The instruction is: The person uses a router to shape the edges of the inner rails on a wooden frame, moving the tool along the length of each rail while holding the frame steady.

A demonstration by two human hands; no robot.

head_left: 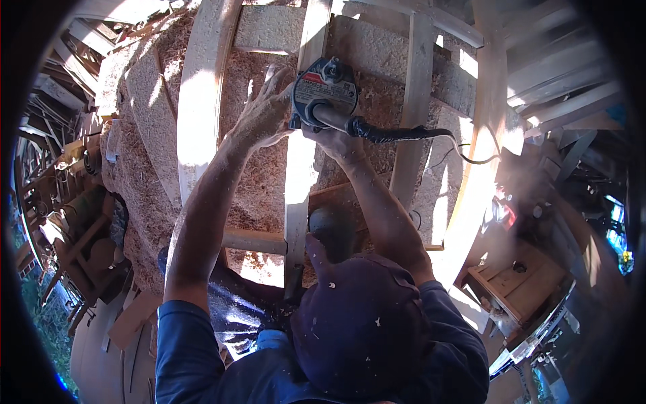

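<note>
Both sides of the middle bar (297, 175) leave open room, out to the left rail (203, 87) and right bar (412, 81). Your tool (330, 87) sits over the middle bar, top facing you, long axis nearly end-on, cord (397, 133) heading right. Left hand (261, 111): fingers spread, beside tool. Right hand (338, 143): fingers hidden, can't tell grip.

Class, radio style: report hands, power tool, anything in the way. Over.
Left hand against power tool; right hand at its near side, fingers hidden. Tool over wooden bar, contact hidden. Cord trails right; might snag.
</note>
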